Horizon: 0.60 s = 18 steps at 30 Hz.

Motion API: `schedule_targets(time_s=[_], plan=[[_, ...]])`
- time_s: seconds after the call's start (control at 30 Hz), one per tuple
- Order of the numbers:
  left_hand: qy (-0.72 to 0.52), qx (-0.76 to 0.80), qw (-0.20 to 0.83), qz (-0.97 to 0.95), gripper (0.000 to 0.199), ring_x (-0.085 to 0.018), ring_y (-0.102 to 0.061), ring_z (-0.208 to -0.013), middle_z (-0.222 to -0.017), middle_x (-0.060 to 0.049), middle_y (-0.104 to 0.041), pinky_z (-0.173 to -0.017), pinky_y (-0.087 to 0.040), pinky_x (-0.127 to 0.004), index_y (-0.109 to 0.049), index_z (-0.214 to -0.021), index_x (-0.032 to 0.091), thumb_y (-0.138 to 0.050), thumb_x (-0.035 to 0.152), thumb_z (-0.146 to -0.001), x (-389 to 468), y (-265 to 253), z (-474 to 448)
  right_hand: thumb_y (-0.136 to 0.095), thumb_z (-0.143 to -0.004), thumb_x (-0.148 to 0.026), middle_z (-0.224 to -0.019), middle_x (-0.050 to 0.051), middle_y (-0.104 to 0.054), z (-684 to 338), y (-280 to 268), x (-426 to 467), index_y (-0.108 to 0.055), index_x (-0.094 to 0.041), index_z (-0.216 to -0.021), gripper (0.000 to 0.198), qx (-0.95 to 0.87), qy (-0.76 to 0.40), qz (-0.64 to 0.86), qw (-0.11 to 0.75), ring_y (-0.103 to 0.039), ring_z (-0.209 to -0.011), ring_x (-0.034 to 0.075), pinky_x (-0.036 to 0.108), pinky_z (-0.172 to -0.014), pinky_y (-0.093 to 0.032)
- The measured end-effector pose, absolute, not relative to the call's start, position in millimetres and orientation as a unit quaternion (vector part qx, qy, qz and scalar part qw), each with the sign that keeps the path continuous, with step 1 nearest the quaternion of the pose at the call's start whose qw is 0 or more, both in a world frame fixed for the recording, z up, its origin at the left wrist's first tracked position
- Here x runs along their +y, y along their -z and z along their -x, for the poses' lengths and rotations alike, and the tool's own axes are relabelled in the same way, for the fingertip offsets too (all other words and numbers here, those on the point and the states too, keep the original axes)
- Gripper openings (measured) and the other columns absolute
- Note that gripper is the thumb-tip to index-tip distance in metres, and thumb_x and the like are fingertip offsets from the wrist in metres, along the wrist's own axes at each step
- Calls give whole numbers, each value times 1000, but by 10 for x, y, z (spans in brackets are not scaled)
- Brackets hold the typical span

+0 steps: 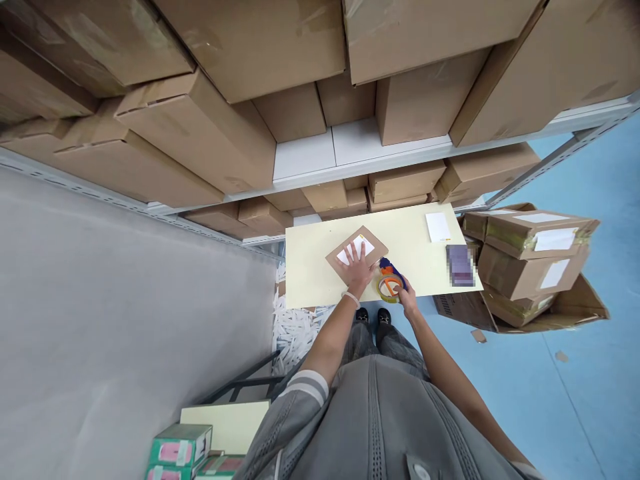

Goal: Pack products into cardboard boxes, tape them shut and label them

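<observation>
On a pale yellow table [310, 267] lies a flat brown cardboard piece [345, 272], turned at an angle, with a white label [369, 247] on top. My left hand [357, 265] rests flat across the label and cardboard, fingers spread. My right hand [407, 298] grips a blue and orange tape dispenser [399, 275] loaded with a yellowish roll of tape [384, 293]. The dispenser's front end sits right by the cardboard's right edge; whether it touches is hard to tell. Farther right on the table are a white sheet [438, 227] and a blurred purple item [461, 265].
Shelves [305, 157] stacked with cardboard boxes [295, 110] rise behind the table. To the right, a big open carton [590, 300] holds several taped boxes [537, 267]. White paper shreds [295, 333] lie below at left, near a grey wall [125, 320]. Green boxes [180, 447] stand at lower left.
</observation>
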State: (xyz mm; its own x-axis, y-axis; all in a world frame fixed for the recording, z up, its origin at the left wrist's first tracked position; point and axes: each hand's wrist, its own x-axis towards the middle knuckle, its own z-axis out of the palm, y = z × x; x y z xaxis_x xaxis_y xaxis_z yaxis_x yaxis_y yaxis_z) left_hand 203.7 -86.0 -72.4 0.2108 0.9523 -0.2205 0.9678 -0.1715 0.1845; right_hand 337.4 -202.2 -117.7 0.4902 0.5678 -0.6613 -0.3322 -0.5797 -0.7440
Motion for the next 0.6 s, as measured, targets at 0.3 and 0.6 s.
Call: schedule_targets(time_s=[0.3,0.6], plan=[[159,354,116,-914,124,-40,2,-152,-166,-16,6,-119,-7,-65,-5,-159,25,-76,67,-66,-706,528,-909,-66,-57,-21,-103,-1,-76,-3507,1236,-1980,-69,-28,-115,58,-73,-525,680,506,-70,-95,24,33,-71,-63],[127,410,75,-900,118,-49,0,-149,-166,-16,6,-118,-13,-66,-4,-159,22,-74,60,-72,-859,725,-1303,-76,-57,-32,-74,0,-71,-3646,1128,-1824,-71,-23,-106,50,-61,-510,713,477,-67,-70,20,30,-59,-58]])
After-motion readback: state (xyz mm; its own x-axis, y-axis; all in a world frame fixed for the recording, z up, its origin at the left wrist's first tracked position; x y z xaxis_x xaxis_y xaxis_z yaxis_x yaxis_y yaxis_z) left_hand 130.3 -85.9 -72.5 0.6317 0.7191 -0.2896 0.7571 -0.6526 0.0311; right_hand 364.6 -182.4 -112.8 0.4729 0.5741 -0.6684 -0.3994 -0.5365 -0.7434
